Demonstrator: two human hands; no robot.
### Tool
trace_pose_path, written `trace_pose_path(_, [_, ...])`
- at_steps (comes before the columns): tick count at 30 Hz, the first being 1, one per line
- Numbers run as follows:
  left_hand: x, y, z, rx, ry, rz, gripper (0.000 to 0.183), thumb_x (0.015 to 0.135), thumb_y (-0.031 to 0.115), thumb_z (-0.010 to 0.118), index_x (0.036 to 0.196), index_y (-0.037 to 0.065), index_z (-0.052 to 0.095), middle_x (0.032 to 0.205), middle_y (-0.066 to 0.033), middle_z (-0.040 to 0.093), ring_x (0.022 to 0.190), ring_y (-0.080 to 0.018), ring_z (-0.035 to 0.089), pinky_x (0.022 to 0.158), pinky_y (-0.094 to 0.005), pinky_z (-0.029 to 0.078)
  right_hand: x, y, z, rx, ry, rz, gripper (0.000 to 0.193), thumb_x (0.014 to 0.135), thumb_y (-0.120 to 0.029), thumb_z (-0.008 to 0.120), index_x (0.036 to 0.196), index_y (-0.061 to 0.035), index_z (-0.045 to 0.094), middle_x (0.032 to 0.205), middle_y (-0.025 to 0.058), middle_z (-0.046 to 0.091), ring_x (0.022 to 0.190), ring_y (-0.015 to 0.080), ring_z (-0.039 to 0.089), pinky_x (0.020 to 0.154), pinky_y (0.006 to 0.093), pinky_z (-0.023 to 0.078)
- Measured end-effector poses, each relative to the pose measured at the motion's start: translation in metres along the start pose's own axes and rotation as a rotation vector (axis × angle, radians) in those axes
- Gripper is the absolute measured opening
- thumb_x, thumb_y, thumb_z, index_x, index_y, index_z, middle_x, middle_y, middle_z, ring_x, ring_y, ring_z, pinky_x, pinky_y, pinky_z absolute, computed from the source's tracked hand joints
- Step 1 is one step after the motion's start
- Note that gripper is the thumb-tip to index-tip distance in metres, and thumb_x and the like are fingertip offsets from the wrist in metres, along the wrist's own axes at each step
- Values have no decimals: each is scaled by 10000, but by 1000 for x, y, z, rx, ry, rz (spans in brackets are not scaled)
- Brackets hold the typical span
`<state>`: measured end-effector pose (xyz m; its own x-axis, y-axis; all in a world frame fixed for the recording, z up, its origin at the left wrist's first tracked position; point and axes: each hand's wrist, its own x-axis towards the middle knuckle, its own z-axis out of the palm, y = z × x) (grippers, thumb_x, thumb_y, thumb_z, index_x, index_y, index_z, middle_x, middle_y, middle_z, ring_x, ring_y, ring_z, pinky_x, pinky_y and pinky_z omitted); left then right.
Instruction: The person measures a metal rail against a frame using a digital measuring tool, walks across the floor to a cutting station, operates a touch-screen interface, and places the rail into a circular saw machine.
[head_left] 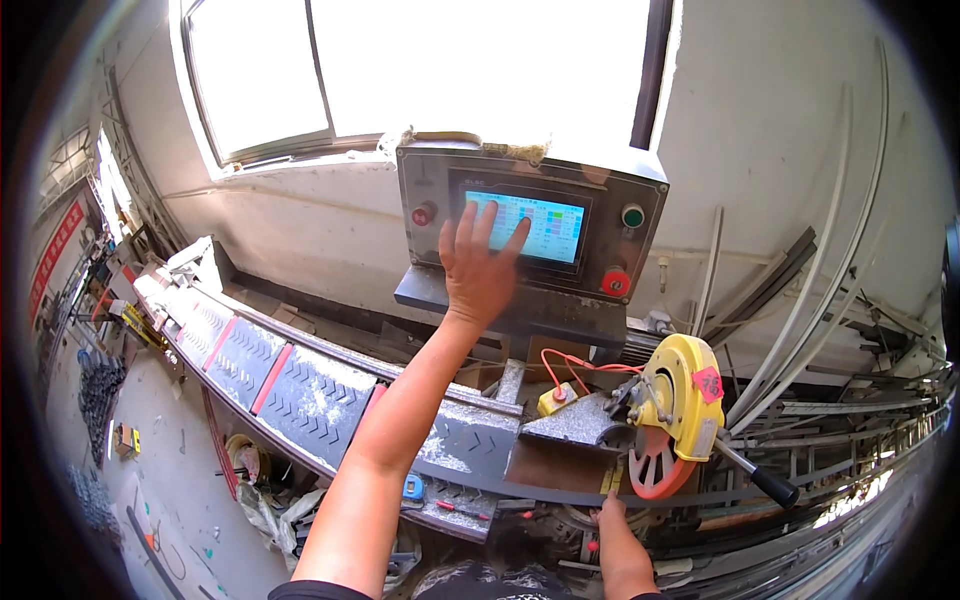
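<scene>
My left hand (482,262) is raised in front of the touchscreen (553,232) of a grey control box (425,165). Its fingers are spread, with the tips over the lit display; whether one touches the glass I cannot tell. Low on the right, my right hand (611,512) is closed at the near edge of a long dark bar (560,494), by a yellow strip (613,478). What its fingers grip is hidden. Just beside that hand stands a yellow cut-off saw (682,385) with an orange-red disc (660,470) and a black-tipped handle (770,485).
A long bench (320,385) with dark, debris-strewn panels stretches left. On it lie a blue tape measure (413,487) and a red-handled tool (462,510). A yellow switch box (556,399) sits by the saw. Long metal profiles (845,270) lean on the right wall.
</scene>
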<state>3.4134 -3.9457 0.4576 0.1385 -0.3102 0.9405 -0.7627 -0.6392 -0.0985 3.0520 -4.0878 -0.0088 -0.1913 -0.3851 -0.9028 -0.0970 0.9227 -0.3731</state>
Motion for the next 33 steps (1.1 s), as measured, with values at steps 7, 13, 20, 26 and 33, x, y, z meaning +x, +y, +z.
trace_pose_path(7, [2,4,2,23,-18,9,551,688,-18,524,1166,255,530,1269,-90,382,1229,-277,318,1004,-463,205,7,0,-4,7,21,-34,410,838,-426,559,1046,-80,487,903,121,571,748,296,571,617,443,464])
trace_pose_path(13, [-7,-3,5,-42,143,54,420,677,-33,511,1049,158,543,1210,-102,440,1166,-288,397,979,-442,263,-6,0,-2,-34,17,-25,408,838,-411,565,1065,-84,481,941,127,563,794,306,564,666,454,459])
trace_pose_path(20, [-8,-6,4,-68,157,-20,454,602,-47,453,1051,18,450,1177,-131,456,1139,-300,417,964,-443,274,-8,1,-2,11,-19,-47,402,834,-406,574,1064,-89,486,966,114,559,795,300,561,668,457,451])
trace_pose_path(26, [-9,-6,3,-81,155,-124,424,617,-37,451,1038,15,448,1167,-147,454,1134,-317,412,952,-444,268,0,2,-4,20,-9,-61,401,827,-419,579,1044,-93,492,929,110,570,773,298,573,655,447,463])
trace_pose_path(33, [-13,-18,12,35,240,-532,367,684,28,452,1051,12,447,1172,-158,460,1111,-324,415,934,-443,281,3,5,-3,2,11,-100,404,824,-433,576,1023,-92,492,894,108,578,729,295,585,587,407,473])
